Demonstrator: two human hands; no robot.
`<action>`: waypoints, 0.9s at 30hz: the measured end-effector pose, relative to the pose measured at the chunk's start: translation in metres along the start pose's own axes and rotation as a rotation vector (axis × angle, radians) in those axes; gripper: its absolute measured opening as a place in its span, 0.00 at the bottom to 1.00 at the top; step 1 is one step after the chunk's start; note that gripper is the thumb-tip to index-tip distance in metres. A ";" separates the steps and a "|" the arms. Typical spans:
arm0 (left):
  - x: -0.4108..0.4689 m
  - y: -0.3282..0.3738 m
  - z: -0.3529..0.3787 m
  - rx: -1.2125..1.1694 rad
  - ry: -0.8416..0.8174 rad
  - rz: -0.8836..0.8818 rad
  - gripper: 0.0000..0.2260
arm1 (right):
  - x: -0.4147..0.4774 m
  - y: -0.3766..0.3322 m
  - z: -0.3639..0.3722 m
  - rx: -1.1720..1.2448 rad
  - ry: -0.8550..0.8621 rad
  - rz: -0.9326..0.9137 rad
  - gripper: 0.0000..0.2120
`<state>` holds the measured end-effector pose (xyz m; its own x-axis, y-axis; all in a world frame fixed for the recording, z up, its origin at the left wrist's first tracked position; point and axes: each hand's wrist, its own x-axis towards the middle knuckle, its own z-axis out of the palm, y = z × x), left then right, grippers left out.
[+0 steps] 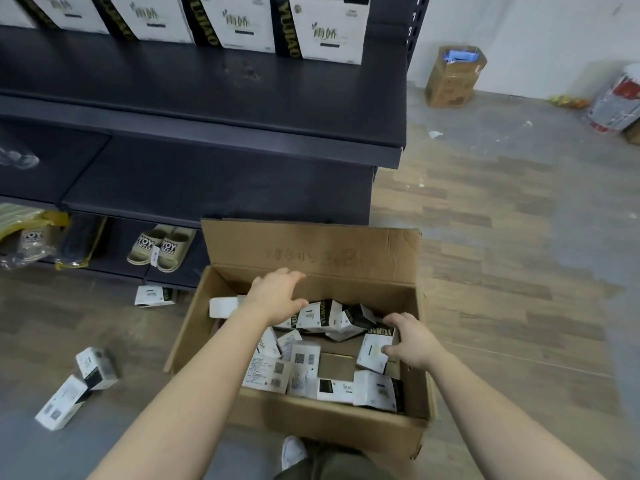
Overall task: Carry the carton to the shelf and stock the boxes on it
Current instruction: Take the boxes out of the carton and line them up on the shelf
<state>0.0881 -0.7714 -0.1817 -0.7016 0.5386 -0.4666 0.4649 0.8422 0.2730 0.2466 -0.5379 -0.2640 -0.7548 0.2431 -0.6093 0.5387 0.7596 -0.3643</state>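
Head view: dark shelf fills the upper left, several tiers; wood-pattern floor to the right; open carton sits on the floor just in front of the shelf's lowest tier, far flap upright; stocked boxes, white with black YUJIAO side bands, stand in a row at the back of the top tier in view; both bare forearms reach down into the carton; left grip apart, fingers spread and relaxed, over the jumbled boxes at the carton's far side, contact unclear; right grip clamped on held box, thumb and fingers pinching it near the carton's right wall; slippers on the bottom tier; three loose boxes lie on the floor left of the carton.
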 end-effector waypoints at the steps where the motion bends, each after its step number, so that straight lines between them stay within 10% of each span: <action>1: 0.003 0.002 0.004 0.001 -0.007 -0.002 0.27 | 0.003 0.002 0.001 -0.005 -0.011 0.003 0.32; 27: 0.096 -0.046 0.207 0.014 -0.177 0.072 0.27 | 0.134 0.085 0.175 -0.098 -0.275 0.046 0.28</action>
<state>0.1110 -0.7640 -0.4130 -0.5607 0.5832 -0.5878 0.5188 0.8007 0.2996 0.2565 -0.5464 -0.5001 -0.5934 0.1159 -0.7965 0.5209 0.8097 -0.2702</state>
